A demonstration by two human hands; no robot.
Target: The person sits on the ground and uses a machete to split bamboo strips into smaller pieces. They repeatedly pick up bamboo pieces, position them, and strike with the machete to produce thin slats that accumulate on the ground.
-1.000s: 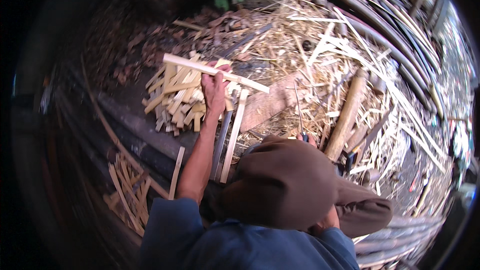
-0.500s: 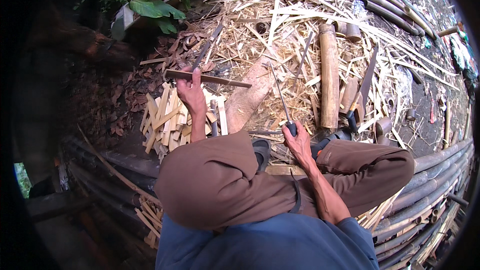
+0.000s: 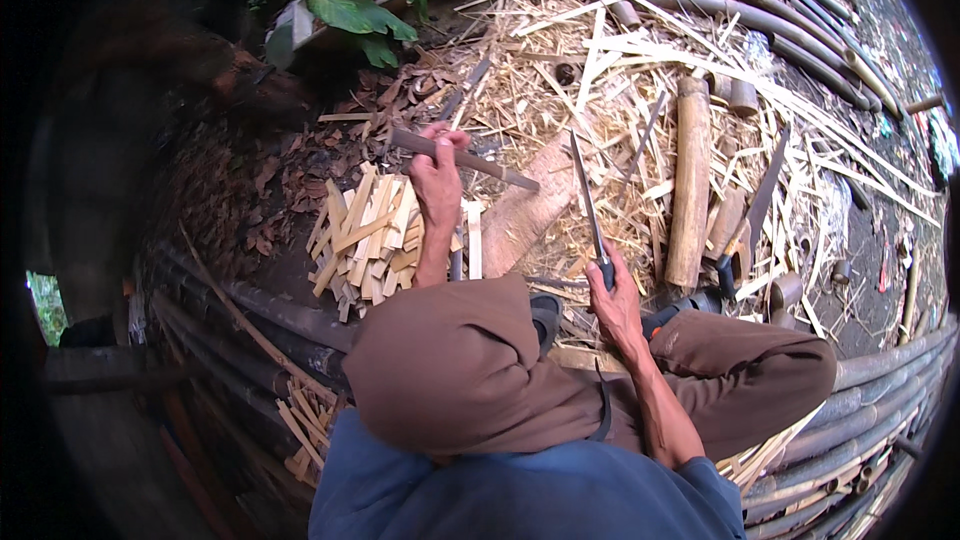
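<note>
My left hand (image 3: 437, 185) is closed around a flat, dark brown bamboo strip (image 3: 505, 175), whose far end reaches over a pale, worn log (image 3: 525, 210). In my right hand (image 3: 616, 308) is the black handle of a long, narrow knife (image 3: 588, 195). Its blade points away from me, to the right of the log and apart from the strip. Beside my left forearm lies a heap of cut, pale bamboo strips (image 3: 365, 230).
A thick bamboo section (image 3: 690, 180) lies among shavings (image 3: 625, 155), with a handsaw (image 3: 768, 195) to its right. Dark bamboo poles (image 3: 875, 370) run along the right side. A leafy plant (image 3: 360, 15) grows at the far left.
The whole view has shifted, so the scene sits further right and slightly lower. The strip stays in my left hand, and the knife blade has turned, showing more of its flat side.
</note>
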